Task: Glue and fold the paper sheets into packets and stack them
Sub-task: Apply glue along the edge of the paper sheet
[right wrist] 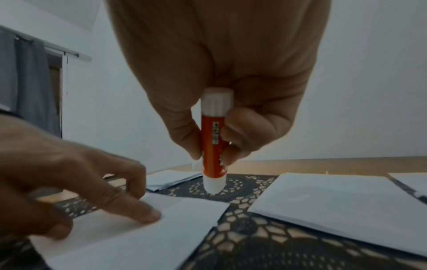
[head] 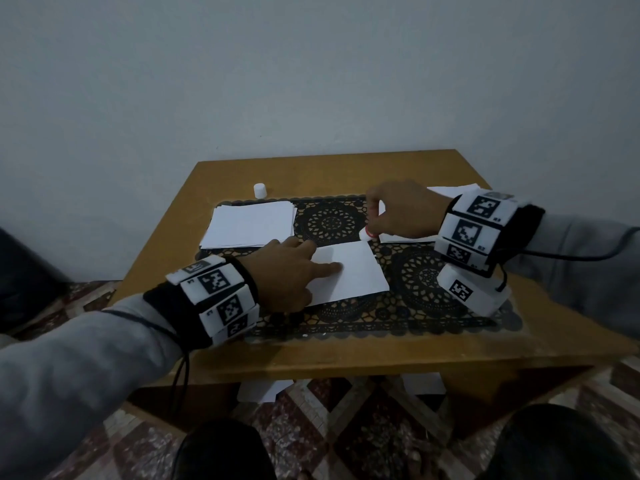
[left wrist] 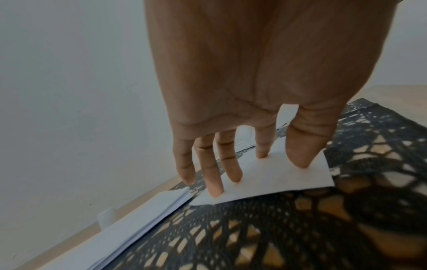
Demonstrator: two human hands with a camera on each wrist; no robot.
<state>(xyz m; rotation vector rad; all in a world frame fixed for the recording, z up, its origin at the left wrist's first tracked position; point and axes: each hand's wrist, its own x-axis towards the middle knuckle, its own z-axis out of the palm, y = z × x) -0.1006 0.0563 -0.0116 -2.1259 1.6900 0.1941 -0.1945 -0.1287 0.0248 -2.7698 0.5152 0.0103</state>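
On the lace mat (head: 433,282) at the middle of the table (head: 346,355), the left hand (head: 287,271) lies flat with fingers spread on a sheet (head: 356,271), likely pinning it for gluing. The right hand (head: 405,213) pinches an uncapped glue stick (right wrist: 213,155) upright, tip just above the mat beside the sheet's far corner. Paper stacks (head: 251,225) lie on either side.

A home room: a lace mat (head: 346,216) is covering a small wooden worktop (head: 311,355), standing on patterned floor tiles (head: 311,438) beside curtains (right wrist: 30,76).
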